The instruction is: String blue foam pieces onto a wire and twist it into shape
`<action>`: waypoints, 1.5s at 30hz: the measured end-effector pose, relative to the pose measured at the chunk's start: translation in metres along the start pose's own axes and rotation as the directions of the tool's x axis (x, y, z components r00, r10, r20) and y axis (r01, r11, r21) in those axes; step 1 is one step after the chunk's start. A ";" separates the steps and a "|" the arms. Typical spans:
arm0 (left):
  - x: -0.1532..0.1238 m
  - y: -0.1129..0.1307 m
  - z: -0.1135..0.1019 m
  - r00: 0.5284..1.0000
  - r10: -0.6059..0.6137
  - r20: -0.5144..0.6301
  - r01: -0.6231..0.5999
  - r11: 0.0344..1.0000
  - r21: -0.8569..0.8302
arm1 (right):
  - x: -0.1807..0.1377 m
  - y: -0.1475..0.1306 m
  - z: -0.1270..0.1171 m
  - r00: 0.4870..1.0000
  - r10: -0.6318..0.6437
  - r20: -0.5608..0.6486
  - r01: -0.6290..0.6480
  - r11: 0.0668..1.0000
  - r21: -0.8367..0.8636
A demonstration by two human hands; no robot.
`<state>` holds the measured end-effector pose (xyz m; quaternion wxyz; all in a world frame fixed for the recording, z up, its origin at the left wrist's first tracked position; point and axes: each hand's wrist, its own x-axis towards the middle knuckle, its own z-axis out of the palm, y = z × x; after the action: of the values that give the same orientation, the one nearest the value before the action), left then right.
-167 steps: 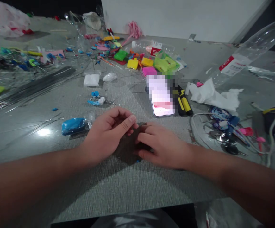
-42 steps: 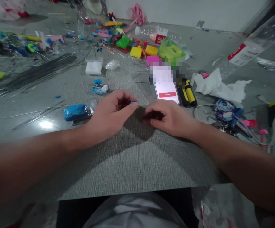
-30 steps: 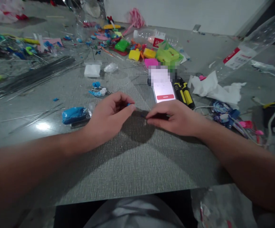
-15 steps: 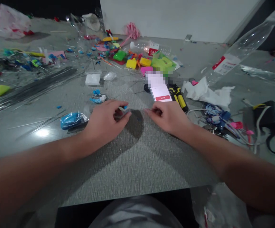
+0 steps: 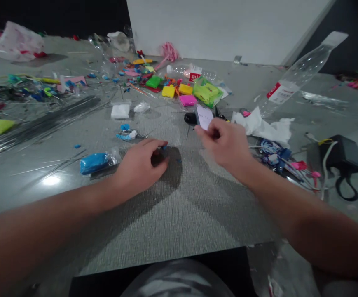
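L hand point(image 5: 141, 165) is curling shut, pinching a blue clay bit point(image 5: 164, 147) on the surface point(image 5: 179, 214) at frame center, seemingly not yet shaped, while R hand point(image 5: 226, 144) is hovering by the phone point(image 5: 204, 116), its grip too blurred to tell.

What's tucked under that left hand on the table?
Under the left hand, a small blue piece peeks out between its fingertips, above the grey table. Anything else beneath the curled palm is covered.
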<state>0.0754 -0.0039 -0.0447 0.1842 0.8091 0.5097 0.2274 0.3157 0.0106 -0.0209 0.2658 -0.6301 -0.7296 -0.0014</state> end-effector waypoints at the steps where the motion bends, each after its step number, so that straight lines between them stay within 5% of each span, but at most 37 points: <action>1: 0.000 0.000 0.000 1.000 -0.003 0.003 0.003 1.000 -0.007 | 0.005 0.005 -0.003 0.999 0.046 0.006 -0.046 0.997 -0.065; 4: 0.001 -0.001 0.001 1.000 -0.010 0.005 0.010 1.000 -0.027 | 0.015 0.016 -0.008 0.963 0.241 0.124 -0.212 0.955 -0.208; 12: 0.000 -0.001 0.002 1.000 0.007 0.001 -0.007 0.999 -0.045 | 0.017 0.001 -0.007 0.931 0.307 0.198 -0.237 0.921 -0.309; 18: 0.006 -0.005 0.001 0.994 -0.105 -0.040 0.093 0.967 -0.236 | 0.027 0.008 -0.003 0.912 0.346 0.221 -0.295 0.926 -0.234; 24: 0.021 0.004 -0.002 0.963 -0.266 0.053 0.239 0.738 -0.631 | 0.027 0.014 0.010 0.905 0.363 0.223 -0.356 0.932 -0.073; 27: 0.033 0.011 0.001 0.953 -0.285 0.103 0.268 0.638 -0.722 | 0.020 0.013 0.018 0.915 0.368 0.164 -0.362 0.930 -0.063; 33: 0.099 0.018 0.013 0.958 -0.285 0.022 0.196 0.601 -0.775 | 0.004 0.006 0.023 0.938 0.342 0.060 -0.342 0.940 0.001; 37: 0.141 0.026 0.016 0.960 -0.268 0.084 0.233 0.592 -0.772 | -0.003 0.004 0.021 0.944 0.330 0.010 -0.330 0.943 0.028; 45: 0.136 0.045 0.020 0.938 -0.270 0.218 0.333 0.517 -0.788 | -0.007 0.004 0.031 0.952 0.304 -0.017 -0.304 0.953 0.005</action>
<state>0.1710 0.1000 -0.0127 0.5888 0.5390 0.4730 0.3729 0.3077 0.0152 -0.0516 0.2698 -0.7347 -0.6215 0.0348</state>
